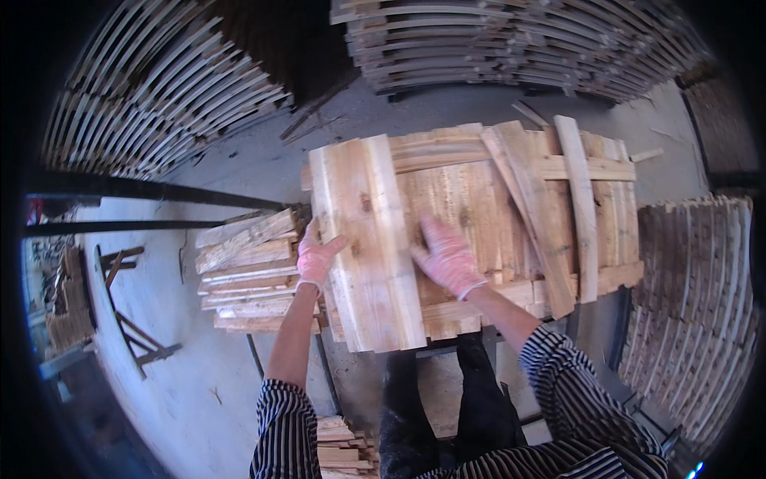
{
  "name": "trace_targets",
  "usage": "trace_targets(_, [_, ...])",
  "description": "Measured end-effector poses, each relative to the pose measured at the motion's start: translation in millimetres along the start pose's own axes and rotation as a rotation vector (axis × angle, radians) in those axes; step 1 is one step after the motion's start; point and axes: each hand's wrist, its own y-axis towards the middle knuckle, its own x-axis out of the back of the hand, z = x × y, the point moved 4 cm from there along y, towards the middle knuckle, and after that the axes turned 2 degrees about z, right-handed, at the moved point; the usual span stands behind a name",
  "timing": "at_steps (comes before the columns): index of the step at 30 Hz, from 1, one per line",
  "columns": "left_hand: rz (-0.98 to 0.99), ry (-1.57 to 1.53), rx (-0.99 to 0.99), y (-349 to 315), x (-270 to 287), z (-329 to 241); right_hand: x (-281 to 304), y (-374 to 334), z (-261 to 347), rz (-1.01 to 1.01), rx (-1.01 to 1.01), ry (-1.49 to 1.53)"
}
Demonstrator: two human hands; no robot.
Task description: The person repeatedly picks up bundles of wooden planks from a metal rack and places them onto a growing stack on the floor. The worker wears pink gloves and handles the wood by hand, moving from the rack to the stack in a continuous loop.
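Observation:
Pale wooden boards [369,239] lie side by side across the left end of a long stack of planks [456,203]. At their left edge my left hand [316,257], in a pink glove, grips them with the thumb over the top face; its fingertips are partly hidden. My right hand [448,257], also gloved in pink and slightly blurred, is spread out by their right edge. Its thumb points toward that edge, but contact is hard to make out. Farther right, a narrow slat [580,207] and a slanting plank [531,219] rest on top of the stack.
A smaller pile of short boards [251,275] stands on the left, beside dark metal bars [159,191]. Tall stacks of slats [511,44] rise at the back, with another stack [694,311] at the right. More cut boards [343,447] sit low near my legs.

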Motion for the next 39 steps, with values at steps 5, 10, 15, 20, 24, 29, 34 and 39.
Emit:
trace_targets(5, [0.124,-0.023,0.063,15,-20,-5,128,-53,-144,-0.483,-0.489,-0.629])
trace_targets(10, [0.144,-0.016,0.055,18,-15,-5,148,-58,-179,-0.413,-0.561,-0.308])
trace_targets(15, [0.127,0.104,0.064,14,4,-6,109,-37,-114,-0.532,-0.405,-0.442])
trace_targets(20, [0.137,0.165,-0.005,27,-2,-16,8,12,-6,-0.440,-0.240,-0.115])
trace_targets(24, [0.278,0.088,0.042,39,2,-6,-10,8,-17,-0.306,-0.198,0.198])
trace_targets(29, [0.168,0.279,0.147,40,10,17,98,-34,-112,-0.576,-0.377,-0.637])
trace_targets(34, [0.092,0.203,0.228,46,-22,39,112,-44,-144,-0.397,-0.395,-0.469])
trace_targets(39, [0.241,-0.058,0.330,49,-17,35,35,-9,-39,-0.341,-0.276,-0.039])
